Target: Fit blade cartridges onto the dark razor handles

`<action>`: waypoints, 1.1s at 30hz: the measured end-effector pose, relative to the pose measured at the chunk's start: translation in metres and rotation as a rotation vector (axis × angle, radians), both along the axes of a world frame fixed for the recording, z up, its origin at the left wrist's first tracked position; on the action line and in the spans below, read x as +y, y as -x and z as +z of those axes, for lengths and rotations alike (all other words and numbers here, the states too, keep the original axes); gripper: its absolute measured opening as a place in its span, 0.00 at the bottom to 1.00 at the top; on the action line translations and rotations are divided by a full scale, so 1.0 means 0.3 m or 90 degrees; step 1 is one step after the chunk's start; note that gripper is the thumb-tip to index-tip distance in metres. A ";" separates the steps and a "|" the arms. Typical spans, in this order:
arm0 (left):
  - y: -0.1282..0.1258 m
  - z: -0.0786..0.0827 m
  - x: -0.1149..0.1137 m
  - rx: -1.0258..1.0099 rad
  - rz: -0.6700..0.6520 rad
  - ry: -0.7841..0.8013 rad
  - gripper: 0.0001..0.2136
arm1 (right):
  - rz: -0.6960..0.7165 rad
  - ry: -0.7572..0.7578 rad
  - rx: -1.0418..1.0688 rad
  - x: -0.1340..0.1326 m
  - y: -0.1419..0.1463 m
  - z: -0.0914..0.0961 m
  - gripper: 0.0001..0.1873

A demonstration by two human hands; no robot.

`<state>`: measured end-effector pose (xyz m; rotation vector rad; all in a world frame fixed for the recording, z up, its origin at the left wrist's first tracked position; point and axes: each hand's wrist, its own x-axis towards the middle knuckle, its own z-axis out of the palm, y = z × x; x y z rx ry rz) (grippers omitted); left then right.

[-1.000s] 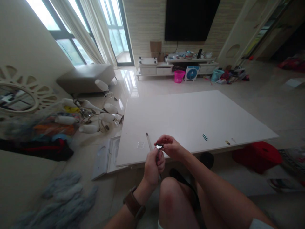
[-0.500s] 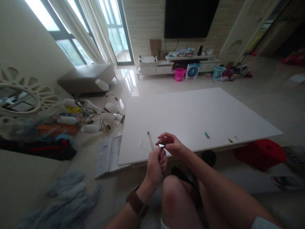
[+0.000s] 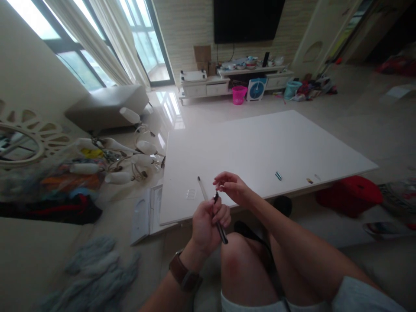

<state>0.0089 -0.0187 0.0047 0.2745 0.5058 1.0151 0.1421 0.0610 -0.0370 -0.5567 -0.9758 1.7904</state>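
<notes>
A dark, slim pen-like stick (image 3: 222, 234) is gripped by my left hand (image 3: 208, 223), fingers wrapped round it, its lower end pointing down toward my knee. Just above its upper end is my right hand (image 3: 232, 185), fingers bent and apart; I see nothing held in them. On the white table (image 3: 253, 143), beyond my left hand, lies a thin pale stick with a dark tip (image 3: 202, 187). A small clear plastic piece (image 3: 191, 194) rests left of it. Farther right are two green batteries (image 3: 278, 175).
Small brown and clear bits (image 3: 310, 180) lie near the table's right front edge. An open white box (image 3: 143, 221) sits by the table's left side, below a lamp with several white shades (image 3: 146, 147). A red container (image 3: 352, 197) stands at the right.
My right hand has drawn slightly away from the stick's upper end, and its fingers have loosened. My left hand has turned, showing more of the stick. The camera view has shifted a little.
</notes>
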 end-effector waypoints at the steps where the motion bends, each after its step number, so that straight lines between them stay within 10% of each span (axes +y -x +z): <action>1: 0.004 0.002 -0.001 -0.017 -0.019 0.003 0.12 | 0.054 -0.011 -0.014 -0.004 -0.002 0.000 0.17; 6: 0.009 -0.001 0.001 -0.046 -0.066 0.020 0.07 | 0.218 -0.018 -0.047 -0.030 0.001 -0.003 0.15; 16: -0.009 -0.011 -0.004 0.037 -0.078 0.030 0.05 | 0.137 -0.009 -0.116 -0.022 -0.006 -0.016 0.13; 33: -0.037 -0.056 0.019 0.340 0.194 -0.042 0.16 | -0.052 0.111 -0.032 -0.013 0.037 -0.002 0.11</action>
